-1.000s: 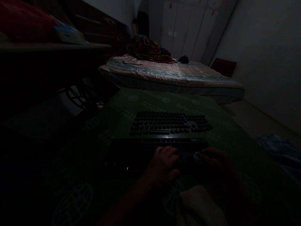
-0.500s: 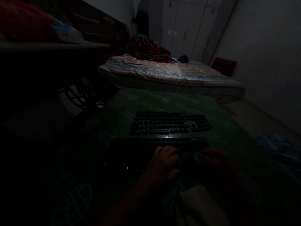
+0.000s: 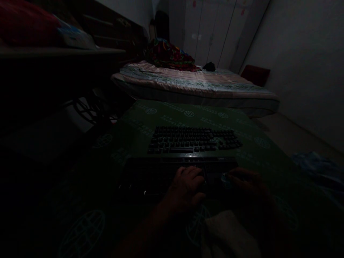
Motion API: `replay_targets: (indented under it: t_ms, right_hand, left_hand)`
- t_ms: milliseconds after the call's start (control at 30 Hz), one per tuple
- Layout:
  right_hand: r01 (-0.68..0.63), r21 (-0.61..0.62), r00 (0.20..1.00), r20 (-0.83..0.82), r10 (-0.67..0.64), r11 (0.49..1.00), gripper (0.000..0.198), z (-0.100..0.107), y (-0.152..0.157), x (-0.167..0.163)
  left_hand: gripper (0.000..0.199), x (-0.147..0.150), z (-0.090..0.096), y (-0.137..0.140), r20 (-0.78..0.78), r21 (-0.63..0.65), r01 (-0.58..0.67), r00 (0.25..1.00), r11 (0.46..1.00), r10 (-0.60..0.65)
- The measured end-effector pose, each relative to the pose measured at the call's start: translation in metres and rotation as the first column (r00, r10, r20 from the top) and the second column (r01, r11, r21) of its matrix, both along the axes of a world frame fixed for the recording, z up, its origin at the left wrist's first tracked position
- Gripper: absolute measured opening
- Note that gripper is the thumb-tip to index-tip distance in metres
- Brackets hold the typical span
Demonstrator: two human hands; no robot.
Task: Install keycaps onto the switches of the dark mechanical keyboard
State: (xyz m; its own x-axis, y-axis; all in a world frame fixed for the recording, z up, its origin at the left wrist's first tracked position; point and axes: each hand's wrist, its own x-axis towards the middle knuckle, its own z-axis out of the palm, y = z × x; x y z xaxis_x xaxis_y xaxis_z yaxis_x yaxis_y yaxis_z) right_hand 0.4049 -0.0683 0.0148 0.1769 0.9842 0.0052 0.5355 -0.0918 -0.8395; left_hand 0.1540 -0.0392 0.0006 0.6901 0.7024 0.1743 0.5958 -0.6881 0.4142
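Observation:
A dark keyboard base lies on the green-covered table, very dimly lit. My left hand rests on its middle right part, fingers stretched forward and lying on it. Over the base's right end, my right hand is closed with its fingers pinched around a small light-blue object, whose kind is too dark to make out. Beyond the base, loose black keycaps are laid out in keyboard order, with a long space bar in the front row. Shadow hides much of my right hand.
The table cover is green with pale globe prints. A pale cloth-like thing sits at the near edge. Past the table stands a bed with a red patterned blanket. Crumpled fabric lies at the right.

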Motion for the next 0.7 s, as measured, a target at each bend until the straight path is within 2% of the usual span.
replay_targets:
  t_ms: [233,400,567,700]
  right_hand:
    - [-0.070,-0.079,0.996,-0.060,0.065,0.994,0.025,0.0011,-0.0021,0.0008]
    - [0.002,-0.024,1.000,-0.021,-0.003,1.000,0.028,0.0010,0.0010,-0.0002]
    - [-0.010,-0.105,0.999,-0.039,0.006,0.994,0.031,0.0023,-0.0011,0.0001]
    - [0.043,-0.060,0.999,-0.022,-0.045,0.997,0.029,0.0011,0.0009,-0.0001]
  left_hand:
    - [0.036,0.0001,0.0012,-0.0004,0.005,-0.007,0.006,1.000,1.000,-0.006]
    - [0.038,0.0007,0.0047,-0.0010,-0.010,-0.021,-0.001,1.000,1.000,0.001]
    - [0.038,0.0005,0.0017,-0.0007,-0.003,-0.018,0.001,1.000,1.000,-0.001]
    - [0.037,0.0004,0.0001,0.0000,-0.009,0.005,0.004,1.000,1.000,-0.004]
